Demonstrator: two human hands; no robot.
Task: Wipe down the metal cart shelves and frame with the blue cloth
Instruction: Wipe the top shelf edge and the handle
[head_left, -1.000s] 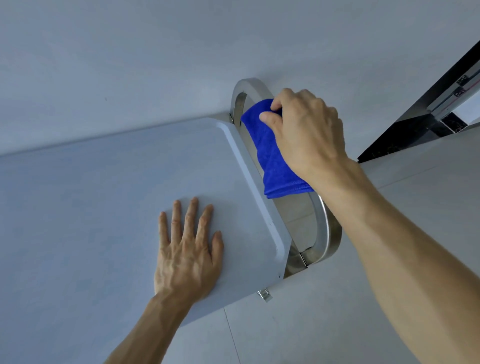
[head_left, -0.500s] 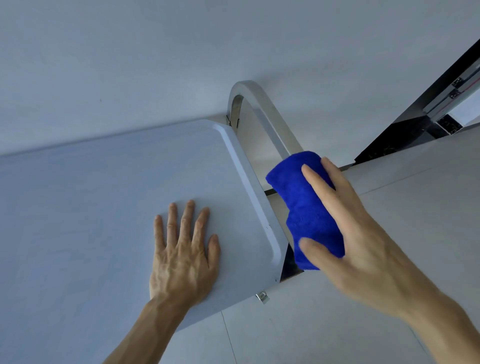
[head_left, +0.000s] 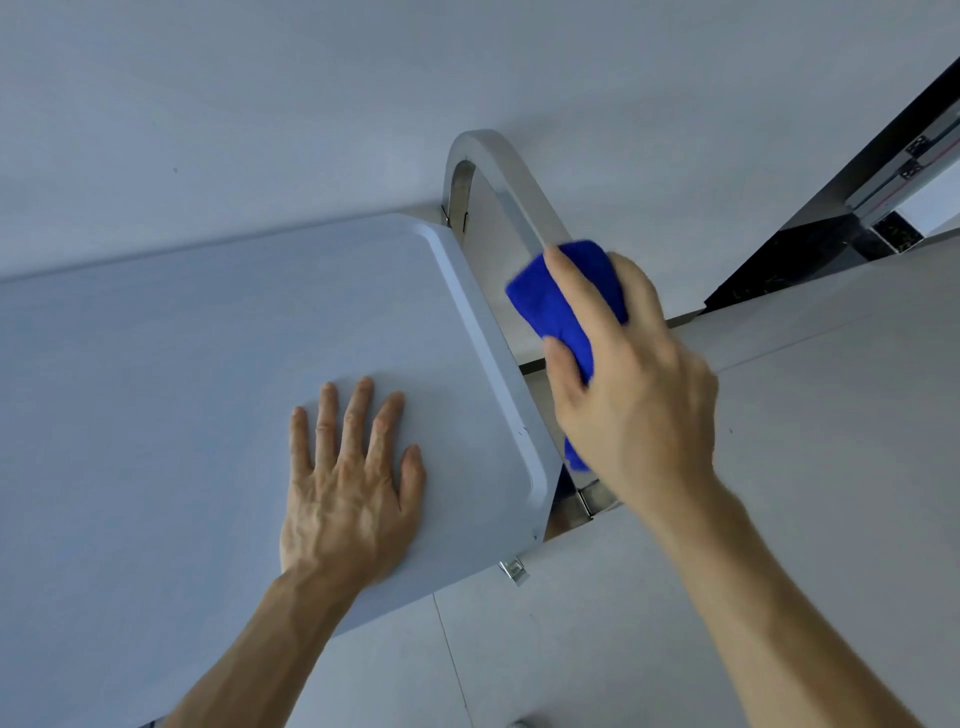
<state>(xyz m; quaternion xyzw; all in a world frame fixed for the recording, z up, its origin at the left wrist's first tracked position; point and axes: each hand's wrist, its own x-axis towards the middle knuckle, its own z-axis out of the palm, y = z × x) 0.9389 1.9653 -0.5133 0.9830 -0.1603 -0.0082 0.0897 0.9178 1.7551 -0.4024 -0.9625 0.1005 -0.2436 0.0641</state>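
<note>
Head view, single frame.

Item: metal cart, top shelf. Pale grey-blue sheet surface with a raised rim and rounded corners, filling the left and centre of the frame and running off the left edge.

Item: frame handle. Polished metal hoop rising at the right end of the shelf, curving over at the far side and coming down toward the near right corner, where a bracket is joining it to the cart. Its near stretch is lying hidden behind the cloth and hand.

Item: blue cloth. Bright blue, bunched, wrapping around the handle bar just right of the shelf's right rim, about midway along the hoop. A small blue end is showing below the palm, nearer the bracket.

Item: right hand. Reaching in from the lower right and gripping the cloth against the bar; fingers are curling over the top of the cloth, thumb is pressing its near left side. Slightly blurred.

Item: left hand. Lying flat, palm down, on the shelf near its near right corner; fingers are straight, slightly spread and pointing away, holding nothing.

Item: floor. Pale tiles with thin joints, showing right of and below the cart.

Item: wall. Plain, pale, at the far side.

Item: dark door frame. Metal-trimmed, at the far right.
</note>
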